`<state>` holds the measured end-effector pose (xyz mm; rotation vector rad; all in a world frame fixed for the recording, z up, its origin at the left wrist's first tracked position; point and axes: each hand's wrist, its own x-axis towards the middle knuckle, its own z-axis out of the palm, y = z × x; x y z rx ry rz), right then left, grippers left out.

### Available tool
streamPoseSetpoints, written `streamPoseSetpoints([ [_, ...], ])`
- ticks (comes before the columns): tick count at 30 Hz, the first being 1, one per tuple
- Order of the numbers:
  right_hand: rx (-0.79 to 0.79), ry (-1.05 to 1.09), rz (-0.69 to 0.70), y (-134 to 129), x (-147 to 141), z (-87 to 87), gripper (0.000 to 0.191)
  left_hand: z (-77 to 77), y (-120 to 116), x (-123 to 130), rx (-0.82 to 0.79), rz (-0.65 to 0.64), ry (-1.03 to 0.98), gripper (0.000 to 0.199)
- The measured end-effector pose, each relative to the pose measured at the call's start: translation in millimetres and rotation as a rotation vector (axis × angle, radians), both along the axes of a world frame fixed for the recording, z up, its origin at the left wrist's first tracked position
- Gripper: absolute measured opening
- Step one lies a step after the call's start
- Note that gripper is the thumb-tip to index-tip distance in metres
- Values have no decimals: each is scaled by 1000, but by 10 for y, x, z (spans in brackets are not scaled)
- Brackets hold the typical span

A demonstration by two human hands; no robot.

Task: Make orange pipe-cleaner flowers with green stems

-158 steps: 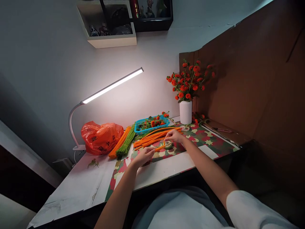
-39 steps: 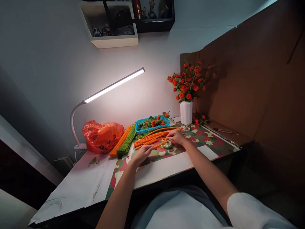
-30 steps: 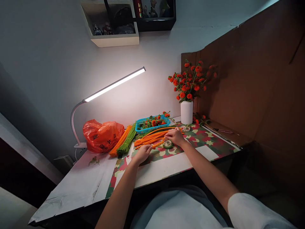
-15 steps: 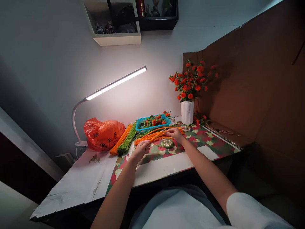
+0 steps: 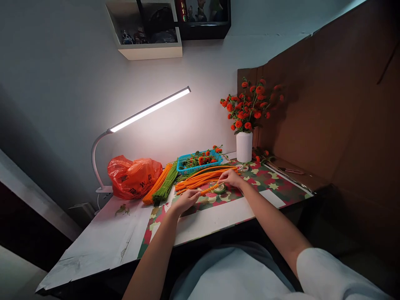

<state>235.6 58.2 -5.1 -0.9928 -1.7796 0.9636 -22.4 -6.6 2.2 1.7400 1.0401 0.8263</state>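
Between my two hands stretches an orange pipe cleaner point(image 5: 209, 189), wound into a coil along its length. My left hand point(image 5: 187, 200) is closed on its left end, and my right hand point(image 5: 230, 178) pinches the right end. Just under the coil lies a roll of green tape point(image 5: 221, 189), partly covered by it. Behind my hands, a loose bunch of straight orange pipe cleaners point(image 5: 195, 179) lies on the camouflage-patterned mat point(image 5: 265, 181).
A blue basket point(image 5: 187, 170) holds orange flowers and green stems. Left of it lie green pipe cleaners point(image 5: 165, 187) and an orange plastic bag point(image 5: 134, 177). A white vase point(image 5: 244, 148) of flowers stands at the back right. A lit lamp point(image 5: 150, 109) reaches over the table.
The coiled orange pipe cleaner has come down toward me, off the loose bunch and over the tape roll. My right hand has lowered slightly; both hands keep their hold.
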Motion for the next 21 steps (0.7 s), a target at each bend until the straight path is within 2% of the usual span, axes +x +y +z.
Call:
streamPoseSetpoints([
  [4,171,-134,-78,-44,-26,-16,27,37,4,11,93,-1,164,30],
  [8,430,-208,-265,-115,-104,35,20,24,30,72,166,117,105,25],
  [11,515,-201,-386,-148,-168,66,24,-31,54,130,218,237,20,28],
  [13,516,-144,-385,-156,-210,68,25,-64,65,155,200,294,-58,32],
  [15,480,-45,-321,-153,-247,60,25,-76,66,165,95,306,-168,36],
  [18,380,132,-222,-132,-280,54,28,-53,54,159,-113,243,-358,43],
  [21,185,281,-127,-93,-255,77,34,-15,40,143,-183,135,-491,50],
])
